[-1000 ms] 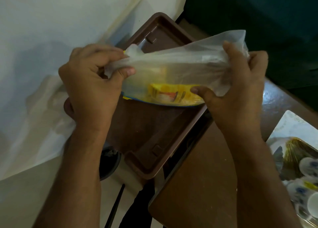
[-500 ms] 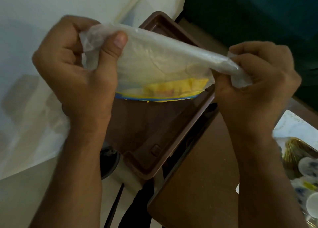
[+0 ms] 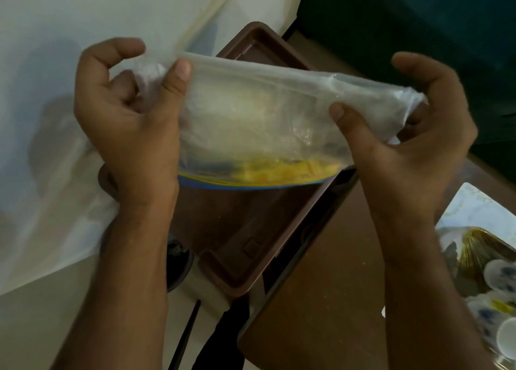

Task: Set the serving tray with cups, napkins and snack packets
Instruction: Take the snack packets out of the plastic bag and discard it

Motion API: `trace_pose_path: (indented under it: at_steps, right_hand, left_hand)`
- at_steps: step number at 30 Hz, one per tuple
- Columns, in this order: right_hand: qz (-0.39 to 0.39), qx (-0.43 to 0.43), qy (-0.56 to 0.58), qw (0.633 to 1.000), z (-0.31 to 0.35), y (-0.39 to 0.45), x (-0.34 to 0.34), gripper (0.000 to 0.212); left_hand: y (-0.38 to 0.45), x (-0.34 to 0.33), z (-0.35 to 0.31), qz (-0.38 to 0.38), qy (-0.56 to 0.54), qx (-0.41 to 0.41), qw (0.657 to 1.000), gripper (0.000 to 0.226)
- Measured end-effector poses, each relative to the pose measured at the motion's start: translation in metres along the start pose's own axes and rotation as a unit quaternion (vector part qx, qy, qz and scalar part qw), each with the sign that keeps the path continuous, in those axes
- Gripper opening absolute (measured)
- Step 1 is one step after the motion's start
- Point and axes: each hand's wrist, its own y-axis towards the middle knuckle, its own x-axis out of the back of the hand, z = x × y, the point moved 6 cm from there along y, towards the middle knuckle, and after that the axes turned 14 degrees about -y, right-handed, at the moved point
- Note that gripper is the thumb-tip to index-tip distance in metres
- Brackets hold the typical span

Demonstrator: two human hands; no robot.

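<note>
Both hands hold a clear plastic bag point(image 3: 259, 118) stretched over the empty brown tray point(image 3: 231, 230), left hand point(image 3: 131, 124) pinching its left end between thumb and fingers, right hand point(image 3: 413, 135) clamped on the bunched right end, probably to work the mouth open. The yellow snack packet point(image 3: 279, 171) lies in the bag's sagging bottom, its print too blurred to read. Compared with half a second ago the bag hangs lower and flatter, and the right fingers have loosened from a fist.
</note>
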Motion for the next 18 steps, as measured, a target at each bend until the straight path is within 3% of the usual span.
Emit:
trace_pose_path:
  at_steps: [4, 9, 12, 14, 18]
  right_hand:
    - [0.022, -0.046, 0.058, 0.997, -0.010, -0.001, -0.007, 0.056]
    - [0.033, -0.101, 0.068, 0.992, -0.023, -0.001, -0.013, 0.048]
    - [0.049, -0.135, 0.078, 0.986, -0.030, -0.002, -0.015, 0.048]
    - [0.050, -0.145, 0.077, 0.985, -0.034, -0.002, -0.014, 0.046]
    - [0.063, -0.131, 0.063, 0.987, -0.035, 0.002, -0.014, 0.038]
  left_hand:
    - [-0.001, 0.010, 0.012, -0.035, 0.062, 0.007, 0.997, 0.041]
    - [0.002, 0.003, 0.011, 0.020, 0.099, 0.030, 0.994, 0.021]
    - [0.003, 0.000, 0.014, 0.078, 0.070, 0.097, 0.990, 0.017]
    - [0.002, -0.002, 0.013, 0.156, 0.070, 0.138, 0.975, 0.029]
    - [-0.011, -0.003, 0.013, 0.310, 0.194, 0.136, 0.920, 0.085]
